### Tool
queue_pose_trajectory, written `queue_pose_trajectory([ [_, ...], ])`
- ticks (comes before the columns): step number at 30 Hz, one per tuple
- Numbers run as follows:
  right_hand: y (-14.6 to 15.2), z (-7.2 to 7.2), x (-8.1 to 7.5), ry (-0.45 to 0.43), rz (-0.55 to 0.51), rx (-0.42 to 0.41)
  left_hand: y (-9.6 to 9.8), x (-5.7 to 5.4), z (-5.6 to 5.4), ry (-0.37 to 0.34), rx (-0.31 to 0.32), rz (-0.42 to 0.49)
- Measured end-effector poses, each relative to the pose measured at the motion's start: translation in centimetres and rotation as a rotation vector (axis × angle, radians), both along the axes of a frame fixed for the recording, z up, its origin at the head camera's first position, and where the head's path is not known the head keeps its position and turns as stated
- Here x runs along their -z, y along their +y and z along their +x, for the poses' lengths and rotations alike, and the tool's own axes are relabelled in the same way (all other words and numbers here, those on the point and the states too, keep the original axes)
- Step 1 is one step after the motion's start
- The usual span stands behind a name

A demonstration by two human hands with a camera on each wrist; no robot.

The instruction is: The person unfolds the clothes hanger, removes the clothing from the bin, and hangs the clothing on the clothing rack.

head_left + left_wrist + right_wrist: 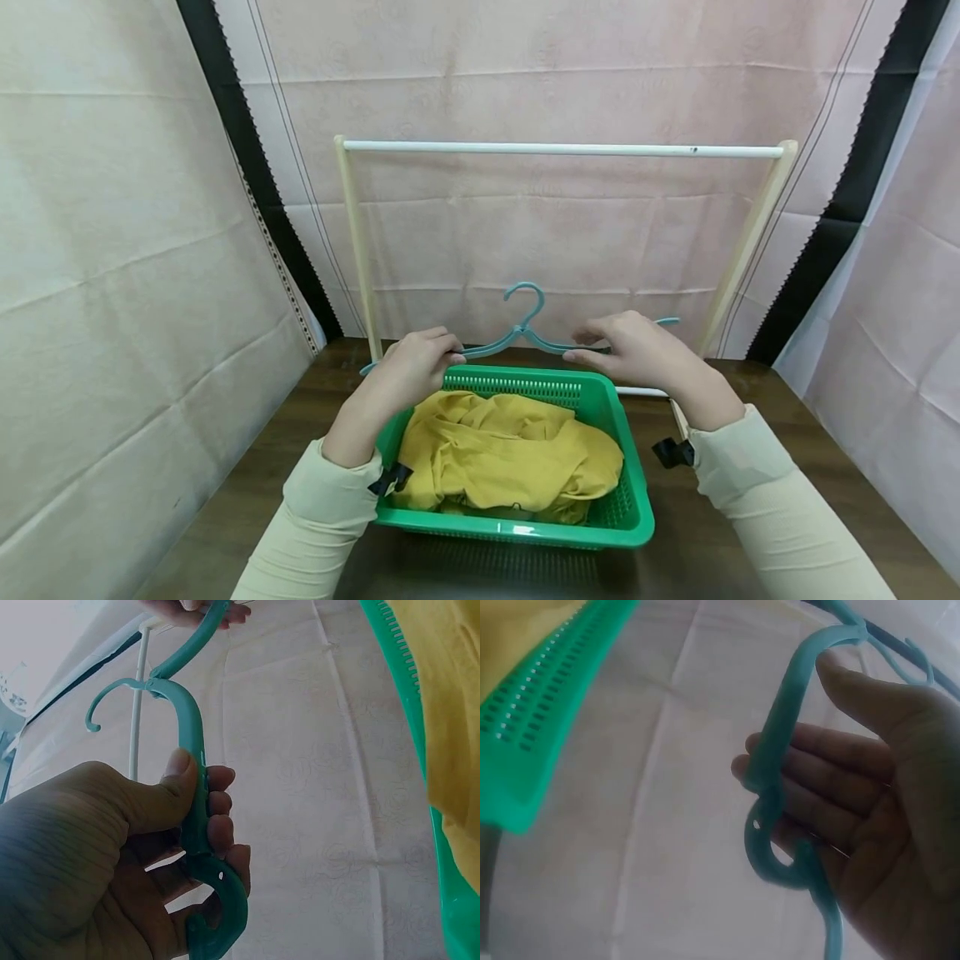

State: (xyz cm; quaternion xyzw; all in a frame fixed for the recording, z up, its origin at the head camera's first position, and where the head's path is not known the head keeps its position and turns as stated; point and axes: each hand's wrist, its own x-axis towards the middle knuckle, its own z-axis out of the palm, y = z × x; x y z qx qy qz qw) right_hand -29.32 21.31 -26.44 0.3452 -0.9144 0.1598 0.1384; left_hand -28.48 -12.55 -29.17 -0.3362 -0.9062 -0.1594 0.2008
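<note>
With my left hand (416,362) I pinch one arm of a turquoise clothes hanger (520,330) between thumb and fingers, and my right hand (641,346) grasps its other arm, thumb on one side and fingers behind. I hold it hook up, its right end higher than its left, just beyond the far rim of a green slotted basket (450,523) and below the white crossbar (562,149) of a garment rack. A crumpled mustard-yellow cloth (510,450) lies in the basket, which sits on a dark wood-grain table (697,533). One small dark mark on the crossbar is too tiny for me to read.
</note>
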Motion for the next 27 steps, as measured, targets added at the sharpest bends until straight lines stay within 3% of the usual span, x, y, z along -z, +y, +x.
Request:
queue_pose_trajectory([
  [15,1.7,0.1,1.6,0.019,-0.145,-0.037,-0.5,0.2,-0.5,0.038,0.066,0.066],
  [20,2.0,0.1,2.0,0.057,-0.168,-0.029,-0.6,0.2,-0.5,0.025,0.061,0.08],
  [27,2.1,0.1,2.6,0.038,-0.203,-0.024,-0.6,0.1,-0.5,0.022,0.055,0.081],
])
